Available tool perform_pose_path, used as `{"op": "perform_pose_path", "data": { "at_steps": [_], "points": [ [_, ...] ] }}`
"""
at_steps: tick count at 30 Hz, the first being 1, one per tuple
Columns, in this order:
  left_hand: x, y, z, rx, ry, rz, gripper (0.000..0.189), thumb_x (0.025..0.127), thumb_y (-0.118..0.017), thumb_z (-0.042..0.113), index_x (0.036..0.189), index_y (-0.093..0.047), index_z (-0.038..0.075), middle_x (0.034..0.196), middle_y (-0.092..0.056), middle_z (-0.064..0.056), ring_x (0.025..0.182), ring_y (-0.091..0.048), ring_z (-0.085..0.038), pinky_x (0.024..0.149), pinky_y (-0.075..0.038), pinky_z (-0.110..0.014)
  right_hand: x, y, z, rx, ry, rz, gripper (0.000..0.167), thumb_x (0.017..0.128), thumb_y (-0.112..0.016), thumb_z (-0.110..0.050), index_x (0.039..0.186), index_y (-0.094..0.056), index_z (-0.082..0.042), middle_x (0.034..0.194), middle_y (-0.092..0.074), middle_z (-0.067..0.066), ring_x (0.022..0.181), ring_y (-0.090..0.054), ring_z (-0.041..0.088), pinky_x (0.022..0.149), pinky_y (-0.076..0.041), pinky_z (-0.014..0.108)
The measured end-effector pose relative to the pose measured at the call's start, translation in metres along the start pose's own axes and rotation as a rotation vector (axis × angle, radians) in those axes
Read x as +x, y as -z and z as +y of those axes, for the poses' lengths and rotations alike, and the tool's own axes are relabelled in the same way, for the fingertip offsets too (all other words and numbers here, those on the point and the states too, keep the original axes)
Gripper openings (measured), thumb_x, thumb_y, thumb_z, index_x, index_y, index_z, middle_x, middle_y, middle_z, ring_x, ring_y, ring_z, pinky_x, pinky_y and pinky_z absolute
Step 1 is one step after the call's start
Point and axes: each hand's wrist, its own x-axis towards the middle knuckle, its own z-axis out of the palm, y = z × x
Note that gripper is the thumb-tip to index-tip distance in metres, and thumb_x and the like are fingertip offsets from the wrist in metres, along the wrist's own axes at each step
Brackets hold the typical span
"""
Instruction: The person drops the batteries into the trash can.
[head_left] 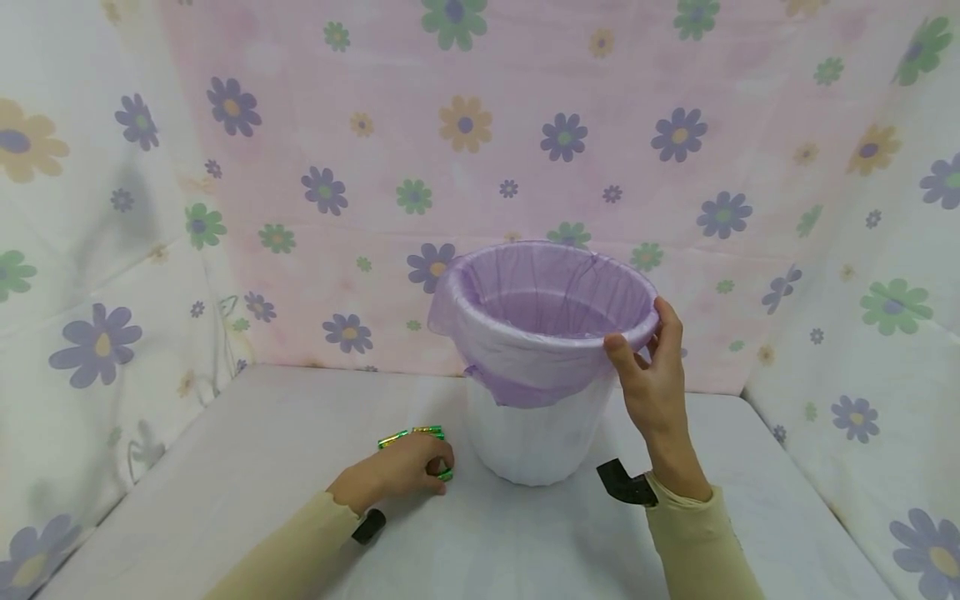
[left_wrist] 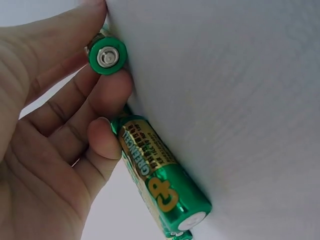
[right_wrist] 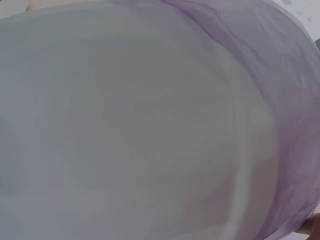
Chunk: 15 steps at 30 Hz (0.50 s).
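Observation:
A white bin (head_left: 536, 446) stands on the table, with a purple plastic bag (head_left: 517, 367) lining it and folded down over its rim. My right hand (head_left: 660, 392) grips the rim at the right side, thumb outside over the bag. Left of the bin, my left hand (head_left: 401, 468) is low at the tabletop. Its thumb and fingers pinch a green battery (left_wrist: 108, 56), seen end-on in the left wrist view. Close by its curled fingers lies a green and gold battery (left_wrist: 162, 172), with part of another behind it. The right wrist view is mostly filled by the bin wall (right_wrist: 130, 120).
Behind my left hand, a green and gold battery (head_left: 393, 439) and another battery (head_left: 427, 430) lie on the white table (head_left: 300, 417). Flowered cloth (head_left: 465, 183) hangs at the back and both sides. Each wrist bears a black mount.

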Motion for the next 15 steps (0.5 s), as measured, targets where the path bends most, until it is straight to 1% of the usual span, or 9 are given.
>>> {"op": "perform_pose_path", "data": {
  "at_steps": [3,6,10,15],
  "points": [
    [-0.001,0.0,0.001,0.001,-0.008,0.021,0.018,0.079,-0.079,0.016,0.092,-0.067,0.015,0.072,-0.051,0.012,0.068,-0.045,-0.003,0.062,-0.042,-0.021,0.0,0.0,0.0,-0.01,-0.011,-0.003,0.078,0.089,-0.065,-0.035,0.15,-0.019,-0.02,0.145,-0.03,0.007,0.131,-0.037,0.03,0.106,-0.032,0.051],
    [-0.003,0.002,0.003,-0.005,-0.002,0.034,0.02,0.079,-0.078,0.014,0.097,-0.068,0.012,0.074,-0.052,0.011,0.069,-0.046,-0.004,0.063,-0.043,-0.022,0.0,0.0,-0.001,-0.008,-0.015,-0.002,0.077,0.089,-0.065,-0.033,0.15,-0.019,-0.02,0.144,-0.031,0.008,0.131,-0.037,0.031,0.106,-0.032,0.051],
    [-0.004,0.004,0.007,0.015,0.021,0.003,0.029,0.078,-0.079,0.017,0.104,-0.068,0.011,0.074,-0.053,0.012,0.068,-0.048,-0.003,0.064,-0.044,-0.022,0.0,0.001,-0.002,-0.002,-0.019,0.006,0.076,0.089,-0.065,-0.031,0.15,-0.021,-0.02,0.144,-0.032,0.008,0.129,-0.039,0.031,0.105,-0.033,0.051],
    [-0.003,0.004,0.013,0.017,0.017,-0.023,0.034,0.078,-0.079,0.015,0.11,-0.068,0.01,0.075,-0.055,0.011,0.07,-0.049,-0.004,0.064,-0.044,-0.022,-0.001,0.001,-0.003,-0.004,-0.033,0.008,0.076,0.09,-0.066,-0.03,0.15,-0.021,-0.02,0.144,-0.031,0.009,0.129,-0.039,0.031,0.106,-0.033,0.05]
  ]
}}
